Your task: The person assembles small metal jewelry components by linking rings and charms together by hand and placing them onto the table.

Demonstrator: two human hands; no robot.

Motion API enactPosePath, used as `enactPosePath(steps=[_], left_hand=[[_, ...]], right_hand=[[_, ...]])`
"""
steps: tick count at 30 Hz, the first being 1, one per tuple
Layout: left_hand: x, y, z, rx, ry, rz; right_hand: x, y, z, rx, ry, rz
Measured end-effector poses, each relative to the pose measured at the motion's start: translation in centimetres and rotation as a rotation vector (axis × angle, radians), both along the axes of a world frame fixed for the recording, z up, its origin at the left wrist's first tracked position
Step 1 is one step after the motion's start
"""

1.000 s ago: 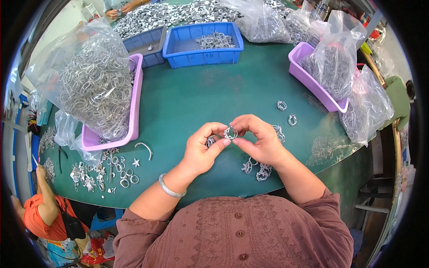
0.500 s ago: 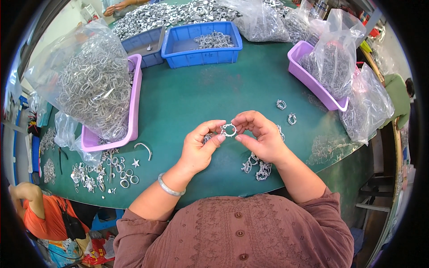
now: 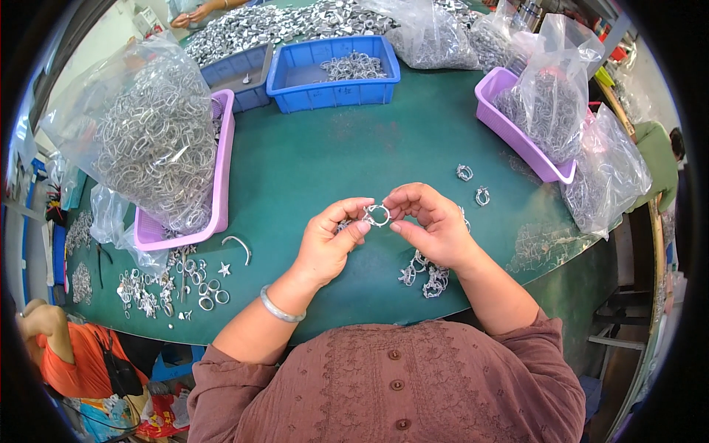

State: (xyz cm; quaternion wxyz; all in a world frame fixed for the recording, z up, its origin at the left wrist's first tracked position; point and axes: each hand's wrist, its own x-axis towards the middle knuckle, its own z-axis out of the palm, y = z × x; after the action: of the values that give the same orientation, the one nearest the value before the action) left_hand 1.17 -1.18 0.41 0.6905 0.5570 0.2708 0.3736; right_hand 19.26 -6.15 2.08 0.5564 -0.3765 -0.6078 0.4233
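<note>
A silvery metal ring (image 3: 379,224) with small shaped bits on its rim is held up over the green table (image 3: 317,155). My left hand (image 3: 330,240) pinches its left side between thumb and fingertips. My right hand (image 3: 428,225) is closed about its right side, thumb below and index finger above. Clustered silver rings (image 3: 436,282) lie by my right wrist, and more show partly behind both hands. Two separate pieces, an upper ring (image 3: 464,172) and a lower ring (image 3: 482,196), rest to the right of my right hand.
Plastic bags of rings fill the left purple basket (image 3: 225,170) and right purple basket (image 3: 509,136). A blue bin (image 3: 332,94) holds rings at the back, near a heap of metal parts (image 3: 295,26). Loose rings and stars (image 3: 151,288) lie left. Other people are at far left and back.
Both hands keep nearly the same place, with the ring still between them. The ring has tilted very slightly. At the left, the person in orange has shifted a little.
</note>
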Motion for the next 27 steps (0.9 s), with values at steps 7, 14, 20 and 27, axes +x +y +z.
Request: enactPosePath(steps=[7, 14, 20, 27], left_hand=[[-0.08, 0.11, 0.21, -0.138, -0.009, -0.033], [-0.33, 0.35, 0.04, -0.252, -0.029, -0.077], [-0.3, 0.32, 0.15, -0.259, -0.038, -0.085], [-0.28, 0.28, 0.24, -0.289, -0.053, -0.102]], right_hand=[[0.07, 0.02, 0.01, 0.013, -0.008, -0.006], [0.06, 0.01, 0.11, 0.02, -0.024, -0.013], [0.05, -0.01, 0.11, 0.018, -0.027, -0.023], [0.11, 0.0, -0.06, 0.015, -0.05, -0.037]])
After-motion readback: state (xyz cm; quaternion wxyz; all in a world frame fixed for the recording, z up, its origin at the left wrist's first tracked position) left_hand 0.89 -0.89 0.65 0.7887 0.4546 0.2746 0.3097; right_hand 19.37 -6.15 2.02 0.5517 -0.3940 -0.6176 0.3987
